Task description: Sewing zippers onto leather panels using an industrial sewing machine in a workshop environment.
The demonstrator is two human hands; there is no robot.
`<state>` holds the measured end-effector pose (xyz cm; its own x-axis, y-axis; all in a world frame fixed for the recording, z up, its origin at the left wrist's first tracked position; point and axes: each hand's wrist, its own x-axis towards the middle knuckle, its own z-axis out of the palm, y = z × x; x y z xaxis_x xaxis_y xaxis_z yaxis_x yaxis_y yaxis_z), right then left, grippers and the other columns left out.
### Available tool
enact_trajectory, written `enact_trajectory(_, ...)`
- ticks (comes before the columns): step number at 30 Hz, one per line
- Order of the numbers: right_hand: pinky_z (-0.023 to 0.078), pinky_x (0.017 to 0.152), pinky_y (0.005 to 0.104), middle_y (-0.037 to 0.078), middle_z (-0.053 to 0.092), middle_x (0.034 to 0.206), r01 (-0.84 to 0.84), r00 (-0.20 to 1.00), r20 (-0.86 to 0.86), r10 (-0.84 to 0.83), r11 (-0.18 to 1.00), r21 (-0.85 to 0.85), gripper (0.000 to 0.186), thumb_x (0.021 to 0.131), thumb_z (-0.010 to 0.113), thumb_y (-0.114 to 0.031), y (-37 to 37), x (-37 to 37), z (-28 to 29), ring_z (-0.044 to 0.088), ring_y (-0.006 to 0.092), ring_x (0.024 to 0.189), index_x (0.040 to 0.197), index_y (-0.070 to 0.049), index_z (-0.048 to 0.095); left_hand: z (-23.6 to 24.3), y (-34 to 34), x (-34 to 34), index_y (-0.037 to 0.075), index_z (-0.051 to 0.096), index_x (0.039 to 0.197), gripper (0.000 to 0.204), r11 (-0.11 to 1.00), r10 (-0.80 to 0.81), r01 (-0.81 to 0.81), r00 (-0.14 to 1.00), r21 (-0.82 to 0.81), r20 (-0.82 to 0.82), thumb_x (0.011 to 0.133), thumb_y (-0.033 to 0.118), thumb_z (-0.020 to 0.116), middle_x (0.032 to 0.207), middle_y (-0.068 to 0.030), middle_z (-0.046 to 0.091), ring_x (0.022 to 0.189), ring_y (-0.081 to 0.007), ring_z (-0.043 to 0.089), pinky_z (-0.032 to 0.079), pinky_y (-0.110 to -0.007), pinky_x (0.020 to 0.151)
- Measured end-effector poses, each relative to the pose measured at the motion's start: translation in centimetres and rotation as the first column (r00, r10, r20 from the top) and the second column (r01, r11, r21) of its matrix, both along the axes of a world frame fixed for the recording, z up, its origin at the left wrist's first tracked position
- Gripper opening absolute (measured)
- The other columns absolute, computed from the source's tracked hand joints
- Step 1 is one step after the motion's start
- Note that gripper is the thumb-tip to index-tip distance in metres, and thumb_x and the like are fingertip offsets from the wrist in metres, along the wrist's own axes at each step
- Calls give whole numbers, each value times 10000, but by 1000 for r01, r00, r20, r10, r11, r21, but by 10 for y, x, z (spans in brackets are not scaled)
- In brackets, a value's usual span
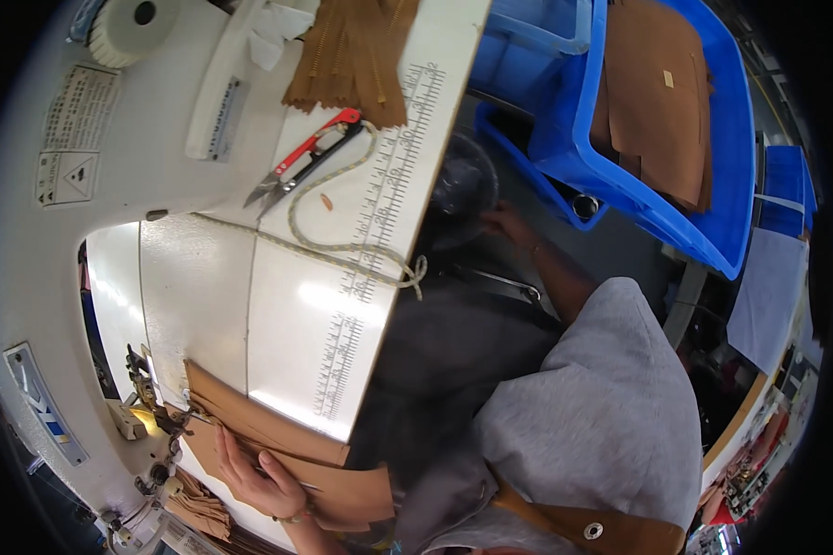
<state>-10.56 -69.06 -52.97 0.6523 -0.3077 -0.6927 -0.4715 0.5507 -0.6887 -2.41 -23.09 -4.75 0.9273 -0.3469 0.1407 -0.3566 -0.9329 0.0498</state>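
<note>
My left hand [261, 479] lies flat with fingers stretched out on brown fabric pieces [278, 430]. Its fingertips are close to the needle and presser foot area [171, 421] of a white sewing machine [111, 222]. The fabric lies on the machine bed, and part of it reaches past the table edge. My right hand [504, 224] is low beside the table, near a dark, see-through round container [467, 180]. Its fingers are dim and partly lost in shadow, so whether they grip anything is unclear.
Red-handled thread snips [307, 157], a patterned cord [329, 250] and brown zippers [356, 55] lie on the white table [292, 319], which has a printed ruler edge. Right of it, a blue crate [736, 166] holds brown fabric panels [657, 111]. More folded brown fabric [199, 507] lies behind my left hand.
</note>
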Motion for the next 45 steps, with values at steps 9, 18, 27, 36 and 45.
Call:
enact_trajectory(9, 625, 720, 364, 79, 734, 917, -201, 925, -330, 188, 980, -5, 321, 913, 751, -250, -29, -120, -20, 720, 186, 732, 1151, -61, 648, 1, -2, -1, -99, 523, 1420, 552, 1000, 1, -1, 1000, 19, 4, 1079, 326, 435, 1461, -275, 542, 1330, -450, 524, 431, -509, 1093)
enact_trajectory(18, 638, 684, 374, 195, 760, 895, -342, 863, -394, 315, 940, 0, 362, 826, 794, -50, -39, -128, -12, 765, 265, 804, 1153, 24, 656, -2, 0, 0, -88, 512, 1448, 573, 1000, -6, 6, 1000, -6, -1, 1081, 344, 431, 1463, -275, 537, 1342, -442, 514, 419, -508, 1106)
enact_trajectory(27, 640, 669, 375, 178, 759, 882, -487, 774, -491, 401, 872, -56, 335, 809, 787, -19, -53, -139, -4, 757, 271, 734, 1134, 17, 714, -3, 4, 0, -75, 514, 1448, 524, 1000, -21, 21, 1000, -8, 7, 1092, 304, 449, 1458, -260, 549, 1351, -433, 515, 391, -501, 1136)
enact_trajectory(36, 468, 610, 496, 182, 618, 686, -440, 816, -295, 497, 202, -875, 404, 943, 725, -358, -14, -73, 123, 593, 424, 629, 743, -20, 629, 1, -2, 0, -60, 546, 1434, 520, 998, 15, -15, 1000, -67, 0, 1019, 255, 539, 1450, -251, 567, 1332, -441, 527, 409, -498, 1124)
enact_trajectory(45, 354, 442, 312, 15, 447, 608, 338, 16, 257, 966, 236, -911, 344, 790, 840, -246, 85, 77, 460, 482, 190, 493, 660, -110, 551, 4, 7, 0, 22, 590, 1415, 563, 989, 86, -82, 996, -121, 30, 924, 278, 691, 1426, -165, 601, 1315, -396, 545, 408, -488, 1128)
